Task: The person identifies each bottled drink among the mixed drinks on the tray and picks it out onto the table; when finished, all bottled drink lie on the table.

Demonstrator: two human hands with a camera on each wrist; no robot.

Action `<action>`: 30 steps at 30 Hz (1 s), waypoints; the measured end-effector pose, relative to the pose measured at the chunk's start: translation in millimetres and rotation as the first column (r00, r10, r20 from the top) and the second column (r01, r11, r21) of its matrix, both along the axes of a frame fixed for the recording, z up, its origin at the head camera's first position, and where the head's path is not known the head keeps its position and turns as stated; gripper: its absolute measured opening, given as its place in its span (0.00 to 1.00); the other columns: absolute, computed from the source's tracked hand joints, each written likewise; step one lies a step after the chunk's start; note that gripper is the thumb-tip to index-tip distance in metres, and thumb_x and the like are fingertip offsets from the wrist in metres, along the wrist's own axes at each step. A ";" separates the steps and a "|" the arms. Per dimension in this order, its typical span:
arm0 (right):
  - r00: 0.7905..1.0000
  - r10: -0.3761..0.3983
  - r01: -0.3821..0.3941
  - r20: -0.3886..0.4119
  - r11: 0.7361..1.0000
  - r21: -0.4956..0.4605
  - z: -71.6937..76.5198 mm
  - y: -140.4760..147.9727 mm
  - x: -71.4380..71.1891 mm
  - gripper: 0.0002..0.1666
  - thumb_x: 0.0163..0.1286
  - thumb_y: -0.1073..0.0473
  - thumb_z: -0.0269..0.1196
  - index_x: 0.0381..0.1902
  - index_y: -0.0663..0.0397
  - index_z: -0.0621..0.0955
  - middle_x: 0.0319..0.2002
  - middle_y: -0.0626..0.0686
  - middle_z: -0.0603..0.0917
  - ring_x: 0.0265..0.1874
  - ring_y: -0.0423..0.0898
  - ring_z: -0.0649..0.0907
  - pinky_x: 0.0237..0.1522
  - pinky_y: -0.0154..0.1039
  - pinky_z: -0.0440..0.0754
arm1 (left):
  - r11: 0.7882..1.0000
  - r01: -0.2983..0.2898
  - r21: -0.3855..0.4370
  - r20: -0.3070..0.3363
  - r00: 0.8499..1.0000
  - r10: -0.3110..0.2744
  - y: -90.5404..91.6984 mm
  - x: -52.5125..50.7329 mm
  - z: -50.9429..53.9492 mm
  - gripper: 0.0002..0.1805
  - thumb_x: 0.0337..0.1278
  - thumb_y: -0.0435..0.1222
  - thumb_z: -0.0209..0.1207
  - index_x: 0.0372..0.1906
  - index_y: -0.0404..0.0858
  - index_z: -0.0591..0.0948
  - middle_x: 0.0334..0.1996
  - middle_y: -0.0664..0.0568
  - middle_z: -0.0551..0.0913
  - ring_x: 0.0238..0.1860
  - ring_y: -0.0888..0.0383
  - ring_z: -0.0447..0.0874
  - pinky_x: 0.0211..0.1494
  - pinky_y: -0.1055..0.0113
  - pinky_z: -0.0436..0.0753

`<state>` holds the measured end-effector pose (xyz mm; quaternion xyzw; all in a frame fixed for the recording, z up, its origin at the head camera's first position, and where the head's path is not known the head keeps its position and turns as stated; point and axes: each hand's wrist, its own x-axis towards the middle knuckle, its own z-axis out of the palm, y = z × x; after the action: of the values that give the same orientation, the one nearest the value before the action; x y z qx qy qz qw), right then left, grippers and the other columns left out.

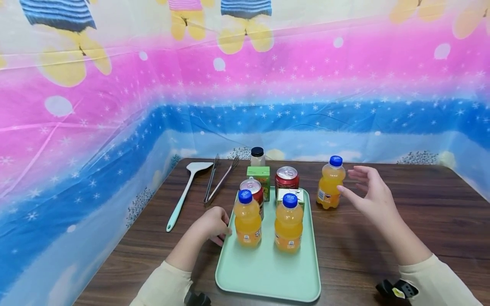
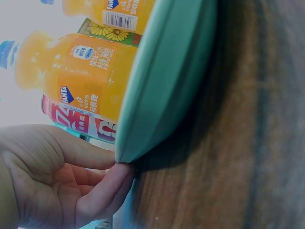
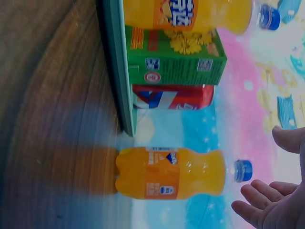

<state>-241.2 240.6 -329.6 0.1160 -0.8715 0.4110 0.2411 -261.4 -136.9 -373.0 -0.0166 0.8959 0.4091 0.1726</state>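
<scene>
Left hand (image 1: 215, 222) pinches the tray (image 1: 268, 278); right hand (image 1: 370, 197), spread and empty, should clasp the lone bottle (image 1: 330, 183) round its waist.

Both sleeves (image 1: 440, 282) are pale cream, with black wrist devices (image 1: 408, 289), one marked yellow.

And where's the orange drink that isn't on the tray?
In the head view, that bottle stands on the table, right of the green tray, beside the right hand.
</scene>
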 end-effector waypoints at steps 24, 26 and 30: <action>0.969 0.231 -0.227 -0.087 0.972 0.060 -6.7 -21.0 41.2 0.34 0.57 0.63 0.69 0.60 0.53 0.69 0.54 0.52 0.78 0.53 0.41 0.76 0.52 0.22 0.72 | 1.000 0.001 -0.014 -0.006 1.000 -0.001 0.1 -1.4 0.0 0.10 0.49 0.22 0.62 0.34 0.29 0.73 0.30 0.42 0.75 0.24 0.51 0.80 0.23 0.61 0.85; 0.963 0.257 -0.251 -0.084 0.965 0.074 -8.4 -21.1 44.0 0.35 0.57 0.63 0.70 0.61 0.52 0.69 0.55 0.51 0.78 0.53 0.43 0.76 0.52 0.22 0.72 | 1.000 0.002 -0.014 -0.004 1.000 -0.002 0.4 -1.3 -0.1 0.10 0.49 0.22 0.62 0.34 0.29 0.73 0.30 0.42 0.75 0.24 0.51 0.80 0.23 0.61 0.85; 0.956 0.280 -0.271 -0.087 0.957 0.106 -12.4 -21.9 49.1 0.38 0.54 0.64 0.71 0.62 0.51 0.68 0.54 0.51 0.78 0.53 0.44 0.76 0.52 0.23 0.72 | 1.000 0.002 -0.014 -0.002 1.000 -0.002 0.4 -1.0 -0.4 0.09 0.50 0.22 0.62 0.34 0.30 0.72 0.30 0.42 0.75 0.24 0.51 0.80 0.23 0.61 0.85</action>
<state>-192.1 218.7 -342.1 0.2681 -0.8516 0.3933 0.2195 -262.4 -136.4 -373.3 -0.0165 0.8988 0.4028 0.1721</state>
